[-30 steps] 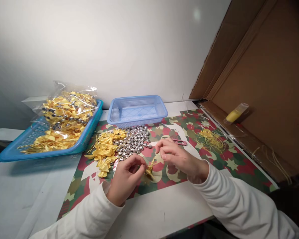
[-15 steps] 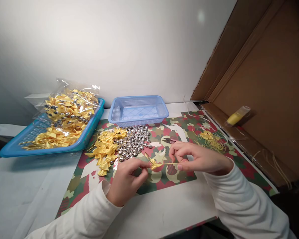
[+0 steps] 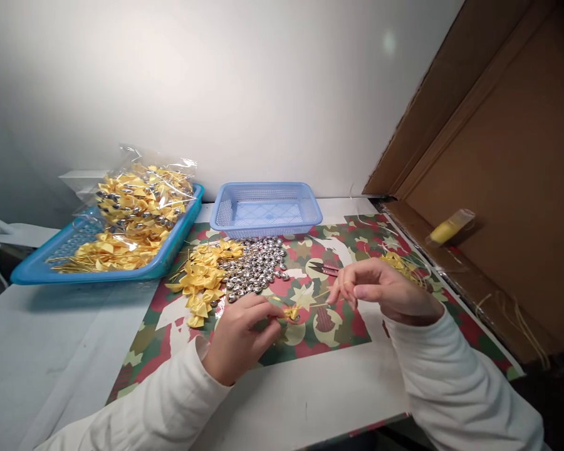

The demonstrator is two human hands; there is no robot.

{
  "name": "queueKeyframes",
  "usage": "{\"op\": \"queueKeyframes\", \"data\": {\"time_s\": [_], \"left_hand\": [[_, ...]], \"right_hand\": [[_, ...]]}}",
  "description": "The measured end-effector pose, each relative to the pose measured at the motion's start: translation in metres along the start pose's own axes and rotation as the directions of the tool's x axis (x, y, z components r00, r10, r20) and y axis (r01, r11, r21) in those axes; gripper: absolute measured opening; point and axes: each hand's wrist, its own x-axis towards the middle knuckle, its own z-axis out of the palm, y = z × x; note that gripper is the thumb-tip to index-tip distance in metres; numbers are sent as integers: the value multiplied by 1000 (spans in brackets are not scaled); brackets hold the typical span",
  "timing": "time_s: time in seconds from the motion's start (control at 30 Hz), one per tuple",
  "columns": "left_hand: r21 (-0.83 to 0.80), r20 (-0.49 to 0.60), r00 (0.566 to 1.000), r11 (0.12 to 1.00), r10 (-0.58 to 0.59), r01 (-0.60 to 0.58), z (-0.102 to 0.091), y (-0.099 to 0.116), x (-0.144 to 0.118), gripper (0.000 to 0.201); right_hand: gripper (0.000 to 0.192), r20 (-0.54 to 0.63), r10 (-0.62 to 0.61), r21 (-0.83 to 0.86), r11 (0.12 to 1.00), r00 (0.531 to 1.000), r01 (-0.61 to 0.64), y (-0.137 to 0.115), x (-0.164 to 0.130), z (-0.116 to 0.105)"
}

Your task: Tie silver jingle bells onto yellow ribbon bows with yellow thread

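Observation:
My left hand (image 3: pixel 247 335) is closed in a pinch at the edge of a small yellow ribbon bow (image 3: pixel 291 312), holding it just above the patterned sheet. A silvery spot shows at the bow's lower side, perhaps a bell. From the bow a thin yellow string (image 3: pixel 320 294) runs to my right hand (image 3: pixel 380 291), whose thumb and forefinger close on it while the other fingers curl. Left of the bow lie a heap of yellow bows (image 3: pixel 202 282) and a pile of silver jingle bells (image 3: pixel 258 266). Small thread snips (image 3: pixel 326 269) rest just beyond my right fingers.
A blue basket (image 3: pixel 32 269) at left carries bows and a clear bag (image 3: pixel 143 194) of bows with bells. A light-blue basket (image 3: pixel 266 228) stands against the wall. Loose yellow strings (image 3: pixel 399 263) lie behind my right hand. A yellow-filled tube (image 3: pixel 452 227) sits by the cardboard (image 3: pixel 489 138).
My right hand has moved slightly right and up, its fingers now more curled. The string slants up from the bow instead of running level. The bow has turned in my left fingers.

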Motion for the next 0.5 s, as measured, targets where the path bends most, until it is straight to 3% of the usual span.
{"op": "queueKeyframes", "data": {"time_s": [0.27,0.5], "left_hand": [[83,15,998,995,56,-57,0,-3,-1,18],[117,-38,999,993,37,-32,1,-6,-2,20]], "right_hand": [[21,1,112,102,989,994,-111,1,-4,0],[37,103,-12,189,982,995,-8,4,-1,4]]}}
